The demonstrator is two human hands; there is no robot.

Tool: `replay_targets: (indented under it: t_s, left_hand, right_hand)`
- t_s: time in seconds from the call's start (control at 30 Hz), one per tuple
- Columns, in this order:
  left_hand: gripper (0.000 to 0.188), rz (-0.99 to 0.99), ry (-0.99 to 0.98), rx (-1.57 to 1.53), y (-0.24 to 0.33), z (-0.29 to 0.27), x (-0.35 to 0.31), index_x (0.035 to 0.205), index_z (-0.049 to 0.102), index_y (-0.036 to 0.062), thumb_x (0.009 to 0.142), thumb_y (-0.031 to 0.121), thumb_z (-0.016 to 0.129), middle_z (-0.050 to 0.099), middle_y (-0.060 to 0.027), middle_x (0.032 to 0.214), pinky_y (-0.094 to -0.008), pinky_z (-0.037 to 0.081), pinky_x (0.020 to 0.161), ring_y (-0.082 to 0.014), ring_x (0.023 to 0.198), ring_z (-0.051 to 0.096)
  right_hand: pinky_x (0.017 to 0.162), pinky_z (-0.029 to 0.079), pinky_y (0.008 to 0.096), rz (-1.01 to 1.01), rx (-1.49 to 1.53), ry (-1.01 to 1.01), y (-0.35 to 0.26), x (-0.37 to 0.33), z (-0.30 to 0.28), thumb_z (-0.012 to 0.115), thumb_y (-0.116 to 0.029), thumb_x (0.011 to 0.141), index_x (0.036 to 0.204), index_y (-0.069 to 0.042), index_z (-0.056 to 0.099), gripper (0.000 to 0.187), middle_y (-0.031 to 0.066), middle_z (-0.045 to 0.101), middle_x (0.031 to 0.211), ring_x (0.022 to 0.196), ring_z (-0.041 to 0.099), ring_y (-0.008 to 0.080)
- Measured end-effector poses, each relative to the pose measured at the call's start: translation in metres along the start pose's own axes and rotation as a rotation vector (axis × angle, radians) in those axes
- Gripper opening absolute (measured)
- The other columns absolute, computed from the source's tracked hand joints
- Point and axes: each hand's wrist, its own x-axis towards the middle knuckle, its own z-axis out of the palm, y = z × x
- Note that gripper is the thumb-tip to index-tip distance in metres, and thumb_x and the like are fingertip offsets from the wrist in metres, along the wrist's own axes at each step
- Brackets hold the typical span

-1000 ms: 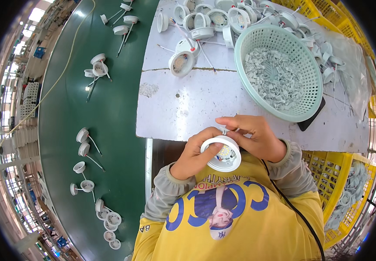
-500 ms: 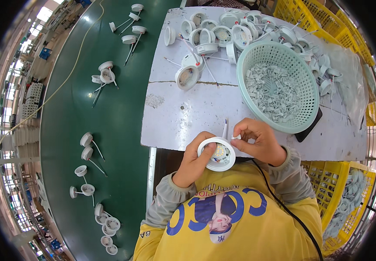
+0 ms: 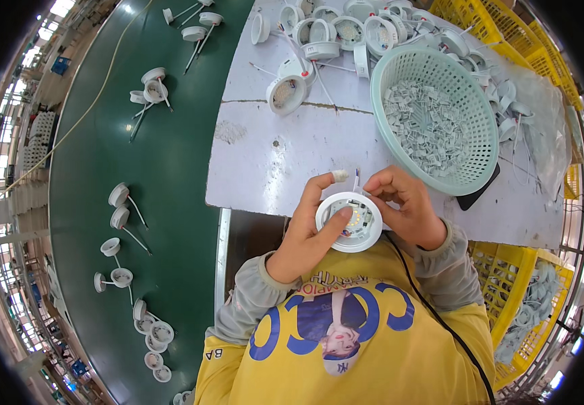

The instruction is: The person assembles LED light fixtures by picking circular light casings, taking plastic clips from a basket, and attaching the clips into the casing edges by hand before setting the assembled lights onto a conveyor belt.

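Head view shows a round, white-rimmed lamp (image 3: 359, 228), yellow-dotted inside.

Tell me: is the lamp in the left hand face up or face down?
Face up toward the camera: the white lamp shows its ring and, inside, a board with yellow dots; the left hand grips it.

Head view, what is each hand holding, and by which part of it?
The left hand holds the white round lamp by its left side, thumb on its inner face. What the right hand holds, if anything, cannot be told.
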Motion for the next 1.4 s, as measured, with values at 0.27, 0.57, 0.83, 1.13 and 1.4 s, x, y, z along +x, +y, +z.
replay_targets:
  t_s: [0.27,0.57,0.83,1.13,1.4]
  left_hand:
    - [0.027,0.038,-0.041,0.134,-0.007,0.003,-0.002,0.112,0.043,-0.0004,0.088,0.01,0.05,0.057,-0.0065,0.093,-0.0219,0.043,0.072,-0.0087,0.083,0.053]
    - [0.024,0.031,0.01,0.204,-0.007,0.008,-0.004,0.107,0.045,-0.0003,0.086,0.01,0.053,0.057,-0.0045,0.088,-0.0208,0.043,0.069,-0.006,0.08,0.052]
    - [0.023,0.027,0.02,0.248,-0.006,0.008,-0.004,0.103,0.046,0.0,0.087,0.014,0.054,0.057,-0.0039,0.084,-0.0195,0.044,0.064,-0.0052,0.076,0.051]
    - [0.024,0.027,-0.005,0.265,-0.003,0.012,-0.009,0.104,0.046,-0.0007,0.087,0.015,0.053,0.057,-0.0037,0.084,-0.0196,0.044,0.063,-0.0048,0.076,0.051]
    - [0.024,0.063,-0.012,0.301,-0.002,0.013,-0.01,0.106,0.046,0.0,0.088,0.015,0.052,0.057,-0.0035,0.087,-0.0201,0.042,0.068,-0.0053,0.078,0.051]
  right_hand:
    - [0.07,0.051,0.0246,-0.095,-0.045,-0.039,0.004,-0.003,0.0,0.057,0.01,0.076,0.091,0.003,0.055,0.017,0.0084,0.062,0.081,0.076,0.062,0.0123]
    - [0.068,0.05,0.0231,-0.065,-0.09,-0.102,-0.002,-0.002,-0.006,0.056,0.01,0.077,0.092,0.004,0.054,0.016,0.009,0.063,0.082,0.076,0.062,0.0116]
    - [0.067,0.047,0.0216,0.045,0.184,-0.139,0.002,-0.003,-0.006,0.053,0.008,0.081,0.093,0.004,0.057,0.014,0.0059,0.061,0.082,0.077,0.058,0.0083]
    - [0.066,0.047,0.0224,-0.098,-0.075,-0.209,-0.013,-0.005,-0.016,0.054,0.009,0.078,0.09,0.004,0.059,0.014,0.0067,0.061,0.082,0.074,0.058,0.0097]
    - [0.062,0.045,0.0232,-0.109,0.134,-0.184,-0.009,-0.012,-0.012,0.056,-0.004,0.08,0.098,0.004,0.054,0.02,0.0071,0.059,0.081,0.071,0.056,0.0102]
